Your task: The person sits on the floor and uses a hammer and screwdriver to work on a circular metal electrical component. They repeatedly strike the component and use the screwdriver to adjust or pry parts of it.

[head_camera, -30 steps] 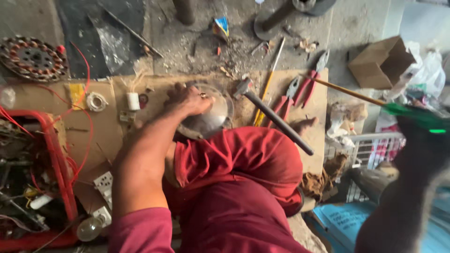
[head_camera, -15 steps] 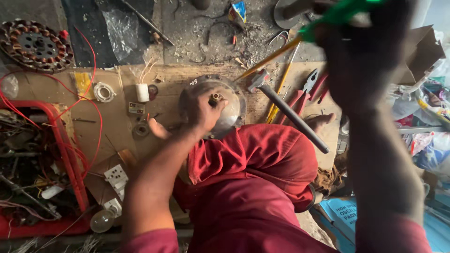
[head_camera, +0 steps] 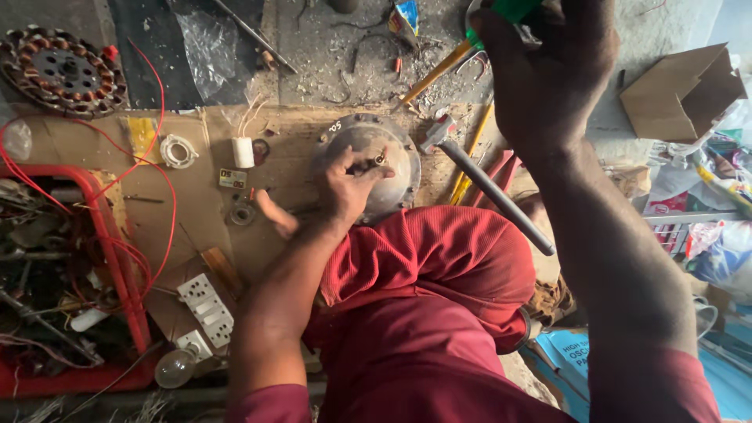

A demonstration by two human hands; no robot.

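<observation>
Left hand: the left hand (head_camera: 350, 186) lies on the domed metal motor housing (head_camera: 368, 166), fingers curled and pinching something small at the centre hub; whether it is a shaft end or a nut is too small to tell.

Motor housing: it sits on a sheet of cardboard (head_camera: 290, 168) on the floor, just beyond the person's knee in red cloth (head_camera: 439, 258), directly under the left hand. It looks like cast metal, so probably heavy, stiff and not fragile; the smooth dome is likely slippery, and the bolted rim seems the surer place to take hold.

Hammer: a hammer (head_camera: 487, 185) lies just right of the housing, head close to its rim, handle running near and right.

Right hand: the right hand (head_camera: 548, 74) is raised close to the camera, closed around a tool with a green handle (head_camera: 513, 9), well above and to the right of the housing.

Far left: a wound stator (head_camera: 63, 72) lies well apart on the floor.
</observation>
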